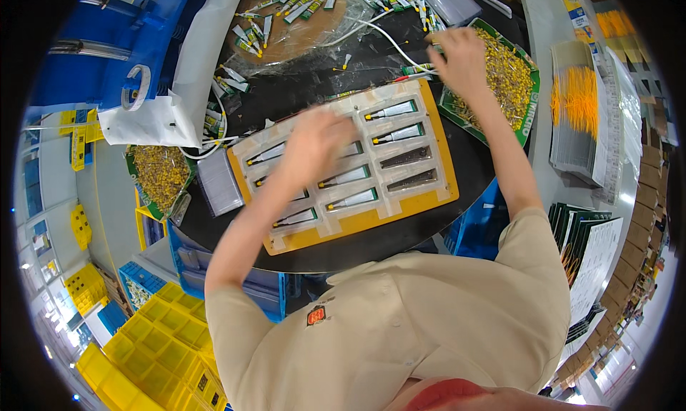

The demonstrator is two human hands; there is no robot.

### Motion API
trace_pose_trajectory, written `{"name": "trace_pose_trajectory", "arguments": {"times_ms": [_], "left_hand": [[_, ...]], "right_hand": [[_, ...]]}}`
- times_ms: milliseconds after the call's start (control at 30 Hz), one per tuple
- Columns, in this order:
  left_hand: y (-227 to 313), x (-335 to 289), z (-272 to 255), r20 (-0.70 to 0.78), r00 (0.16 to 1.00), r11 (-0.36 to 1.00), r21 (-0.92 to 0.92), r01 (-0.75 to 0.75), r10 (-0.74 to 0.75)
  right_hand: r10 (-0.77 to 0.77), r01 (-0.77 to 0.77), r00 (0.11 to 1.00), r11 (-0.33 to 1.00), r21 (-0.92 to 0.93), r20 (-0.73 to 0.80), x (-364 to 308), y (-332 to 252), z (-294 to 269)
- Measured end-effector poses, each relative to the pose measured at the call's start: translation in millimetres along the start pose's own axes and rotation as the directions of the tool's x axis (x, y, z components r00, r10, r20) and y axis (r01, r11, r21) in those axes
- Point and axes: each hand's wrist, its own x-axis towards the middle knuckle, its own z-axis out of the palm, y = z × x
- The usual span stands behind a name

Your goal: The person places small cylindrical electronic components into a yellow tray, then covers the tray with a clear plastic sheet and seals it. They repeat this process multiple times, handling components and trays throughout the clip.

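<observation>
A pale tray [395,197] with rows of slots lies on a yellow board [314,239]. Small white-and-green tubes with yellow caps, such as one tube [351,199], fill many slots. Two slots in the right column, including the dark slot [412,180], show no tube. Over the tray's upper left part, my left hand [318,145] is smeared by motion and hides some slots; its fingers are unclear. Farther right, my right hand [463,62] reaches beyond the tray beside loose tubes [431,19], thumb and fingers apart, with nothing visible between them.
A green box [527,114] of small yellow-tipped pieces stands to the right, and a similar box [163,179] to the left. Loose tubes [296,4] are heaped at the back. A white cable [391,39] crosses the dark round table [250,232]. Clear plastic sleeves [218,182] lie left of the board.
</observation>
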Motion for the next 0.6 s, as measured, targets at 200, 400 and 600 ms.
{"name": "trace_pose_trajectory", "arguments": {"times_ms": [200, 400, 600], "left_hand": [[-181.7, 141.0, 30.3, -0.368, 0.898, 0.923, 0.2, 0.328, -0.239], [-216.2, 145.7, 35.0, -0.172, 0.93, 0.876, 0.316, 0.363, -0.324], [-148.3, 91.6, -11.7, -0.181, 0.853, 0.858, 0.075, 0.508, -0.489]], "right_hand": [[0.355, -0.399, 0.826, 0.917, 0.009, 0.437, 34.3, 35.9, 61.4], [0.192, -0.328, 0.945, 0.591, 0.737, 0.266, 0.8, -35.3, -10.0], [-0.196, 0.035, 0.967, 0.734, 0.679, 0.163, -88.3, -68.9, -80.4]]}}
